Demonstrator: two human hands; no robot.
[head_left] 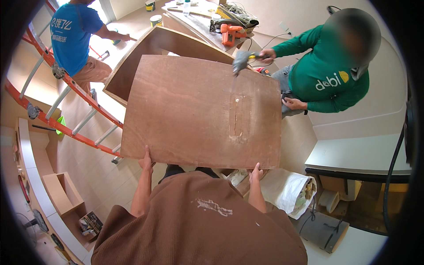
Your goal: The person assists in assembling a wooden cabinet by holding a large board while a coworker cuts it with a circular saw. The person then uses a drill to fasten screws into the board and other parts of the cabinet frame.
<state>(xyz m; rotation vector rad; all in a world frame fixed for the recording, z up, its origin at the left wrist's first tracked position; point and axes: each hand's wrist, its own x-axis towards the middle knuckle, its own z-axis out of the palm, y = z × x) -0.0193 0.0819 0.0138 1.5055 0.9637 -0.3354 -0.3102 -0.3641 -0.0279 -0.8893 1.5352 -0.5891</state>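
Pale floor tiles and half-built cabinets frame a workroom under renovation. At its middle a large brown plywood panel (201,110) lies roughly flat at waist height, its near edge against the person wearing the camera. It looks stiff and fairly heavy, broad enough to swing awkwardly, with raw edges and a chipped groove (236,118) in its face; a hold spread wide along the near edge seems soundest. The left hand (146,159) curls over that edge near the left corner, gripping it; the right hand (255,171) clasps the same edge near the right corner. Across the panel a person in a green top (329,75) holds a hammer (244,58) over the far side. Behind, another board (150,57) leans; an orange ladder (66,110) slants left.
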